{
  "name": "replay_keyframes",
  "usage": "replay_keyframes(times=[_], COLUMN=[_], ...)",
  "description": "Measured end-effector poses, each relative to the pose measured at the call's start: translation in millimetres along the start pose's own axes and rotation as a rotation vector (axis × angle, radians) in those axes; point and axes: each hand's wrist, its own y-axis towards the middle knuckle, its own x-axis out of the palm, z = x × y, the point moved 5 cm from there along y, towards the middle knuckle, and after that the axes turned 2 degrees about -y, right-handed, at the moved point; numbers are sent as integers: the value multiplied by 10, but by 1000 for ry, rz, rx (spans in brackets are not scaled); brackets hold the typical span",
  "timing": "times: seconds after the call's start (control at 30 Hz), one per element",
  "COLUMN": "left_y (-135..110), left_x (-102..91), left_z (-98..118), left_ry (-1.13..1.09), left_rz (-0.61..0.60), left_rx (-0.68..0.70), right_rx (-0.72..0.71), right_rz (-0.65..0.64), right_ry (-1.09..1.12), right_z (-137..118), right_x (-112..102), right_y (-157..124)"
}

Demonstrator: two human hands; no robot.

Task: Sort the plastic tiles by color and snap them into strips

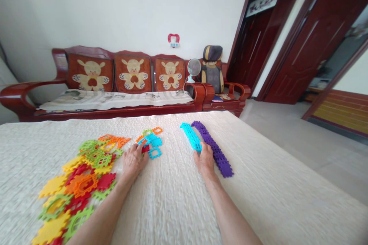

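My left hand (pixel 132 160) rests on the cream textured cloth (pixel 172 191), its fingers curled round a small red tile at the edge of a cluster of blue tiles (pixel 153 146). My right hand (pixel 204 159) lies with fingers pressed on the near end of a cyan strip of joined tiles (pixel 190 136). A longer purple strip (pixel 213 147) lies right beside it, touching the hand's outer side. A heap of loose red, orange, yellow and green tiles (pixel 80 176) spreads to the left of my left arm.
A few orange and green tiles (pixel 149 132) lie beyond the blue ones. Behind the cloth stands a red wooden sofa (pixel 115 95) with bear cushions, a small fan (pixel 194 69) and a massage seat pad (pixel 212 67). Bare floor and open doorways lie to the right.
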Motion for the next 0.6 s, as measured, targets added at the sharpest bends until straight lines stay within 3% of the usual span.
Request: replay_keyframes(times=[0.23,0.43,0.6], left_y=[-6,-17,-12], left_x=[-31,-69,-63], left_z=[18,51,46], left_ry=[-24,-27,-56], left_rz=[-18,-32,-35], left_rx=[-19,-47,-58], right_rx=[3,-144,-287], right_rz=[14,82,-49], right_ry=[6,106,311], right_z=[-37,-274,-487], right_x=[-55,-179,-64], right_y=[19,54,-18])
